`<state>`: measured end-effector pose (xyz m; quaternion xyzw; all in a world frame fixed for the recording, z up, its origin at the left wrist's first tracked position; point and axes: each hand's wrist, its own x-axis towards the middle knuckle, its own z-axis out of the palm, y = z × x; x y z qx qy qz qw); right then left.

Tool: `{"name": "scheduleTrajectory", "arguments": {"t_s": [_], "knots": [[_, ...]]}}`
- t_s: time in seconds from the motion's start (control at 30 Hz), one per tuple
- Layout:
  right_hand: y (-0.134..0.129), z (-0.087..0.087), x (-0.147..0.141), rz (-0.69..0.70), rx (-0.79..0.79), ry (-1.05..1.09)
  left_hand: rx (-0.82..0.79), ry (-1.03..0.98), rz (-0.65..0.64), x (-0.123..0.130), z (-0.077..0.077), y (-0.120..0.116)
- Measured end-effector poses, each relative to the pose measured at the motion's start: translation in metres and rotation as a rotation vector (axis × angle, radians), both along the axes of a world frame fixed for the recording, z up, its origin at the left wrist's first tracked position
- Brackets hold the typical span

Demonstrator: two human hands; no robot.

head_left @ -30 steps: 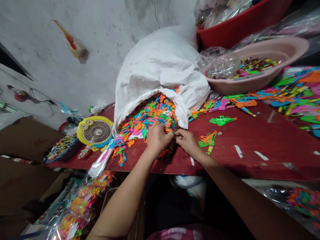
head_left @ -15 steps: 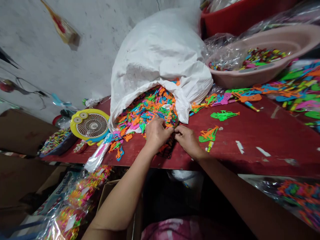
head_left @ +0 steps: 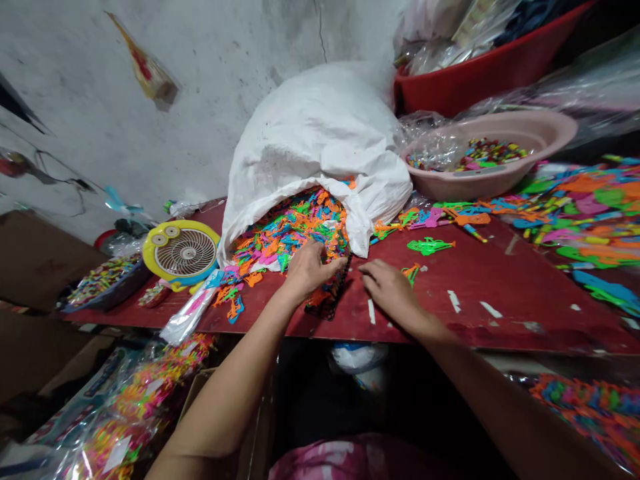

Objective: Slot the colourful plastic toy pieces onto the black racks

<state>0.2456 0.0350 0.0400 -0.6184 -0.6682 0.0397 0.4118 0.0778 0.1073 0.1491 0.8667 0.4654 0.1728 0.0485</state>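
My left hand (head_left: 309,270) rests on a heap of small coloured plastic pieces (head_left: 280,230) that spills from the mouth of a white sack (head_left: 320,127). Its thumb stretches right, apart from the fingers, near the rim of a dark mesh basket (head_left: 327,310) holding some pieces. My right hand (head_left: 390,293) is low over the red table, just right of the basket, with loosely bent fingers and nothing visible in them. A short white strip (head_left: 371,311) lies below its fingertips. Beyond it an orange and green piece (head_left: 411,273) is partly hidden by the hand.
A yellow and blue fan (head_left: 185,252) stands left, beside a bowl of small parts (head_left: 107,280). A pink basin (head_left: 480,180) and a red tub (head_left: 480,83) sit back right. Coloured toy pieces (head_left: 585,207) cover the right side of the red table (head_left: 500,273).
My right hand has moved right, away from my left hand and the basket edge, where the two nearly met. A white strip now shows on the table between them. The view has also shifted.
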Motion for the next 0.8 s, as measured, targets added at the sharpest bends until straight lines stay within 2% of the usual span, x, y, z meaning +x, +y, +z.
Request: {"name": "scheduleTrajectory", "arguments": {"t_s": [0.1,0.13,0.2,0.27,0.3,0.37,0.4,0.5,0.57,0.63,0.8], "knots": [[-0.023,0.005,0.044,-0.135,-0.126,-0.339,0.073,-0.227,-0.102,-0.017,0.006,-0.007],[-0.029,0.004,0.057,-0.14,-0.167,-0.416,0.139,-0.323,-0.103,-0.025,0.005,-0.01],[-0.035,-0.001,0.078,-0.1,-0.203,-0.501,0.271,-0.514,-0.011,-0.045,-0.005,-0.015],[-0.035,-0.008,0.089,-0.065,-0.205,-0.535,0.291,-0.691,0.178,-0.065,-0.029,-0.018],[-0.034,-0.011,0.091,-0.057,-0.202,-0.546,0.24,-0.773,0.279,-0.073,-0.045,-0.019],[-0.028,-0.013,0.093,-0.045,-0.202,-0.572,0.01,-0.833,0.416,-0.086,-0.079,-0.02],[-0.025,-0.013,0.093,-0.036,-0.207,-0.583,-0.112,-0.825,0.425,-0.089,-0.095,-0.021],[-0.018,-0.008,0.093,-0.013,-0.239,-0.604,-0.344,-0.808,0.245,-0.087,-0.129,-0.027],[-0.016,-0.004,0.092,-0.018,-0.267,-0.61,-0.388,-0.814,0.142,-0.079,-0.137,-0.031],[-0.015,-0.002,0.091,-0.026,-0.284,-0.606,-0.379,-0.835,0.109,-0.07,-0.137,-0.035],[-0.021,-0.005,0.091,-0.034,-0.293,-0.533,-0.369,-0.845,0.211,-0.052,-0.133,-0.04]]}}
